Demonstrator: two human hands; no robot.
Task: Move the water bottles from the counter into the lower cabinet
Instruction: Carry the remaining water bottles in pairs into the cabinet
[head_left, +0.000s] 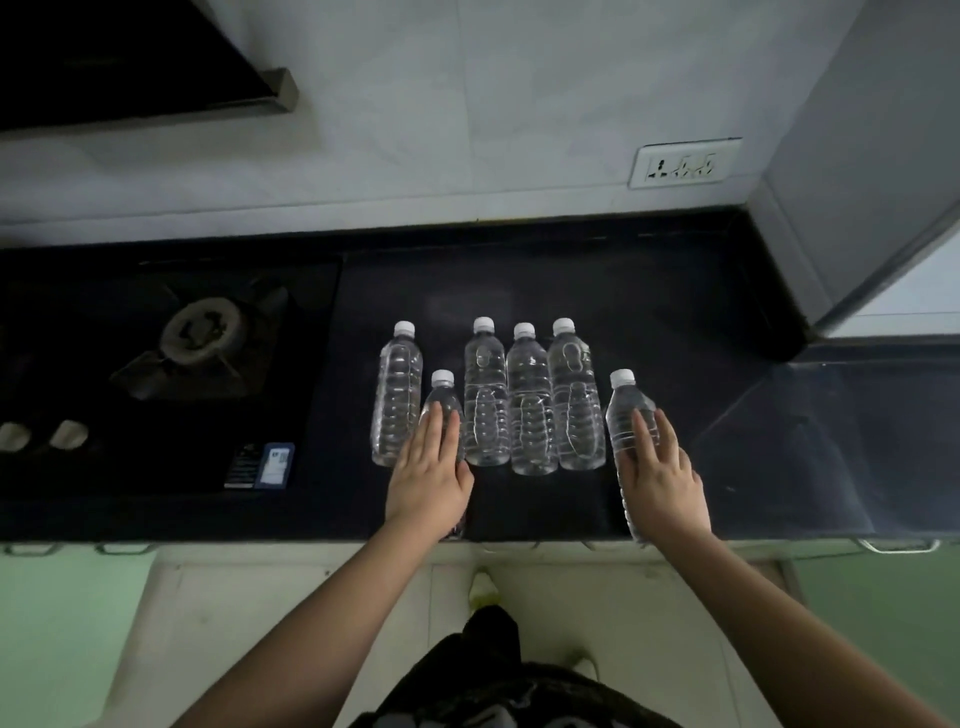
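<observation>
Six clear plastic water bottles with white screw caps stand on the glossy black counter (571, 270) in front of me, all ribbed around the lower half and see-through enough that the dark stone shows through. Four sit in a back row: one off to the left (397, 395), then three packed shoulder to shoulder (532, 400). Two stand nearer the front edge, and those are the ones I've got hands on.

My left hand (428, 475) is laid over the near-left bottle (443, 402), fingers straight and together along its side, so it's just resting flat on it, not wrapped around. My right hand (662, 480) is on the near-right bottle (626, 415), fingers spread a bit and lying down its front; can't really tell if the thumb hooks around the back, but it looks more like a flat touch than a grasp. That bottle leans slightly to the right.

Left of the bottles is a black glass stove (171, 364) with a round metal burner (200, 327) and two pale knobs (44, 435). There's bare counter behind the row up to the grey wall, which has a white socket plate (683, 163). More open counter runs off to the right. Below the front edge I can see metal cabinet handles (898, 545) and pale green cabinet fronts (62, 623) either side of my legs.
</observation>
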